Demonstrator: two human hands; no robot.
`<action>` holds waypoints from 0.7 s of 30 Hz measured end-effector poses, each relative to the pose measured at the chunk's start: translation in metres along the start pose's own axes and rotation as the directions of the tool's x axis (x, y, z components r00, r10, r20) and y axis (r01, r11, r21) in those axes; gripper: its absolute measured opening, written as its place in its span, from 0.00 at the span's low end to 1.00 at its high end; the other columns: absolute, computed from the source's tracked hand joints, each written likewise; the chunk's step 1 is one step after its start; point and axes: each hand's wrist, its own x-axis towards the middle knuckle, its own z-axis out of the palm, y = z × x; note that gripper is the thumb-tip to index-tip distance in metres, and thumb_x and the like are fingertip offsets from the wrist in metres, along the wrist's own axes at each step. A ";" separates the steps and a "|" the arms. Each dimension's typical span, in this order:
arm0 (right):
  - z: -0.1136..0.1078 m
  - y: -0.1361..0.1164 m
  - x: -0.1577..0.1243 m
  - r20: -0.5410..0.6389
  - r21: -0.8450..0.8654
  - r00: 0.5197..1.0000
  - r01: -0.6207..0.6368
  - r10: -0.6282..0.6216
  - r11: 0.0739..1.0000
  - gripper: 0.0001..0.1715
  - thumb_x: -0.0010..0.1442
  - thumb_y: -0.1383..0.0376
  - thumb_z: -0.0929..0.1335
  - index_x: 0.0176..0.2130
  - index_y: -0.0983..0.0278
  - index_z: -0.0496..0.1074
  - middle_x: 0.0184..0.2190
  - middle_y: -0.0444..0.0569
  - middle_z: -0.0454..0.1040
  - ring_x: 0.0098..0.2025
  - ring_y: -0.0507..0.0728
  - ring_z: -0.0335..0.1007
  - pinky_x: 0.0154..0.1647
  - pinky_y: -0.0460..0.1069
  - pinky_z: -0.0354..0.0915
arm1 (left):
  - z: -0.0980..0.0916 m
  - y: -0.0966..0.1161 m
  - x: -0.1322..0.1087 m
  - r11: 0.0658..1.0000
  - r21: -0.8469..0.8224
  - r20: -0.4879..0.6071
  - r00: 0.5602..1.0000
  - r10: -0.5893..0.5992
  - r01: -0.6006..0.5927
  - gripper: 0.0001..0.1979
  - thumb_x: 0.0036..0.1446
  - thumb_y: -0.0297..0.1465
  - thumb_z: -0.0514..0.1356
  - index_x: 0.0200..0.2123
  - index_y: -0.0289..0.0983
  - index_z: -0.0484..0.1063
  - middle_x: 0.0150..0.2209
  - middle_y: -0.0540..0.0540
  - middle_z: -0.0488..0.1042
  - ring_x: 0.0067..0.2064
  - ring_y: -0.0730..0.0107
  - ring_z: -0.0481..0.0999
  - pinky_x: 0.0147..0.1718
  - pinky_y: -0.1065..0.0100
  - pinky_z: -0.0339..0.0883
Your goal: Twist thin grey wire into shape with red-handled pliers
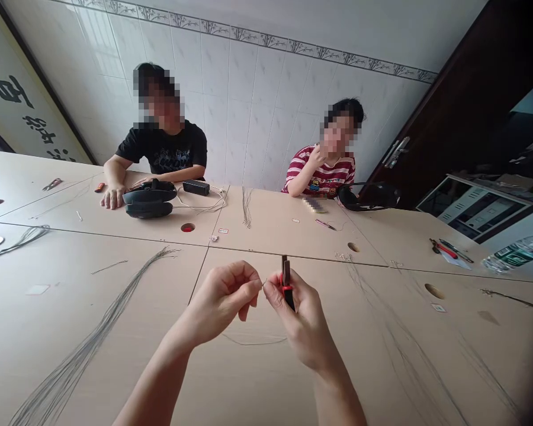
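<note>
My left hand (228,299) is closed in a pinch at the end of a thin grey cord, close to my right fingertips. My right hand (302,313) is wrapped round small pliers (286,281) with red-and-black handles, their dark jaws pointing up. Its thumb and index finger also pinch near the cord's end. Below my hands, a slack loop of the cord (257,343) hangs over the table. Any small fitting between the fingertips is too small to make out.
A bundle of grey cords (111,316) lies to the left, and looser cords (400,331) spread at right. Two people sit opposite, behind a black case (148,201) and a black bag (368,196). A water bottle (517,253) lies near red-handled tools (444,248). Cable holes (434,290) pierce the tabletop.
</note>
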 end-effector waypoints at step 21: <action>-0.003 0.002 -0.001 -0.024 0.003 1.000 -0.003 0.003 1.000 0.12 0.64 0.57 0.65 0.35 0.62 0.69 0.26 0.43 0.66 0.31 0.53 0.60 0.34 0.48 0.59 | -0.002 0.006 -0.003 0.996 -0.075 0.082 0.996 -0.033 0.039 0.14 0.63 0.39 0.56 0.30 0.34 0.66 0.25 0.53 0.67 0.20 0.84 0.62 0.19 0.77 0.53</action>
